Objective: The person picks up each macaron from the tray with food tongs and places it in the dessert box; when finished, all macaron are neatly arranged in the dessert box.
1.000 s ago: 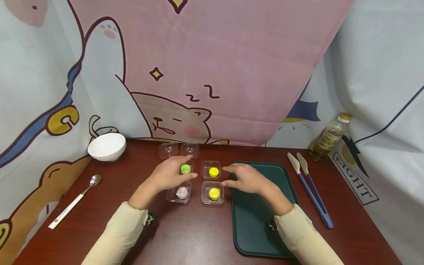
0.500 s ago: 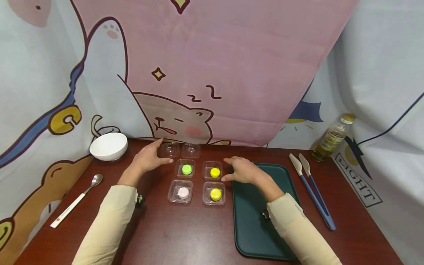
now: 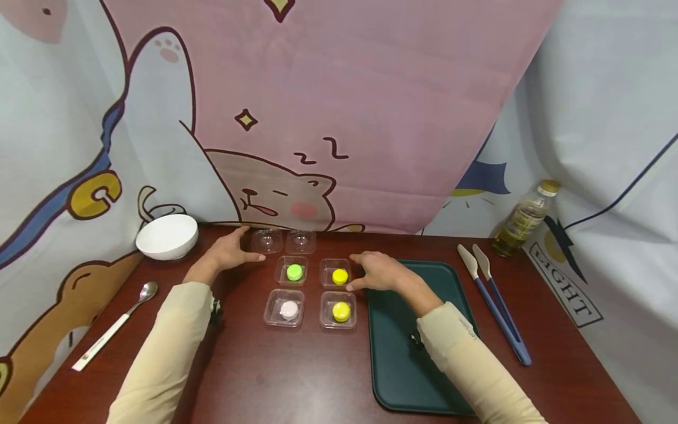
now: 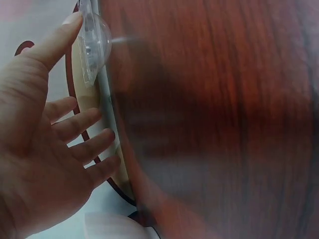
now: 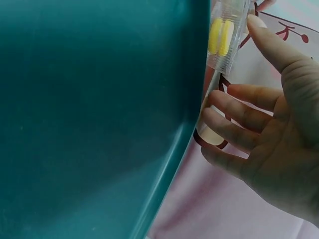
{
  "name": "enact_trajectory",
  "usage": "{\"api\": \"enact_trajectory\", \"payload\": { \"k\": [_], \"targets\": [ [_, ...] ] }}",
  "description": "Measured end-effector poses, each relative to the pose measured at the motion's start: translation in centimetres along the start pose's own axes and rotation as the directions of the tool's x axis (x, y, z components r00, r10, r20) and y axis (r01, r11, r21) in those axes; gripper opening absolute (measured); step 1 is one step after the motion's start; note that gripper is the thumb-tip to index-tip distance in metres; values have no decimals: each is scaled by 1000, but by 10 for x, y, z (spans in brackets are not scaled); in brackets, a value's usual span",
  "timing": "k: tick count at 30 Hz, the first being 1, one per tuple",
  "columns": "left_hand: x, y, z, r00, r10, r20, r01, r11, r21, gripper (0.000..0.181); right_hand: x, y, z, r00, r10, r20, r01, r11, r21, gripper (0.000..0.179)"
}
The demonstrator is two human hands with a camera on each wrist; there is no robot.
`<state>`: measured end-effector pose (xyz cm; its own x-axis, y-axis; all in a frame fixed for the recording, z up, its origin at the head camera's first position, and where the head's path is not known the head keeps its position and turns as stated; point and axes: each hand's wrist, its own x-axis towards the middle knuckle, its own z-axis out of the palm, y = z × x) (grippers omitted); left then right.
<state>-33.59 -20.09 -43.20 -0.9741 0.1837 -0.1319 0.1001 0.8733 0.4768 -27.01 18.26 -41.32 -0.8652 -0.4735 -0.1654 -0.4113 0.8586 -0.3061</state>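
Observation:
Beside the left of two clear domed lids (image 3: 266, 242) at the table's back edge is my left hand (image 3: 225, 253), its fingers spread and holding nothing. In the left wrist view the thumb overlaps that lid's edge. My right hand (image 3: 380, 272) is just right of the back-right clear box (image 3: 327, 268), thumb and fingers apart. That box contains a yellow macaron (image 3: 340, 276), seen side-on in the right wrist view. Three other clear boxes hold a green macaron (image 3: 294, 272), a pale pink macaron (image 3: 289, 310) and a second yellow macaron (image 3: 341, 311).
A dark green tray (image 3: 408, 359) lies under the right forearm. Blue-handled tongs (image 3: 500, 306) and an oil bottle (image 3: 521, 224) are at the right. At the left are a white bowl (image 3: 167, 237) and a spoon (image 3: 113, 331). A printed cloth (image 3: 402, 118) hangs behind.
My left hand has moved left from over the green macaron's box to beside the lids. My right hand has shifted slightly back and left, staying near the back-right box.

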Motion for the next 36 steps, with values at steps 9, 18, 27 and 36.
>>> {"api": "enact_trajectory", "payload": {
  "k": [9,18,27,36],
  "targets": [
    [5,5,-1,1000,-4,29,4,1000,-8,107,6,-1,5,999,-34,-31,33,999,-36,76],
    [12,-1,7,999,-41,29,41,999,10,108,8,-5,11,999,-18,-41,17,999,-34,74],
    [18,2,10,999,8,34,-8,1000,0,105,7,-5,10,999,-1,-46,0,1000,-22,74],
    [15,1,9,1000,26,-1,-26,1000,-3,98,7,-3,10,999,-2,-50,0,999,-39,74]
  ]
}}
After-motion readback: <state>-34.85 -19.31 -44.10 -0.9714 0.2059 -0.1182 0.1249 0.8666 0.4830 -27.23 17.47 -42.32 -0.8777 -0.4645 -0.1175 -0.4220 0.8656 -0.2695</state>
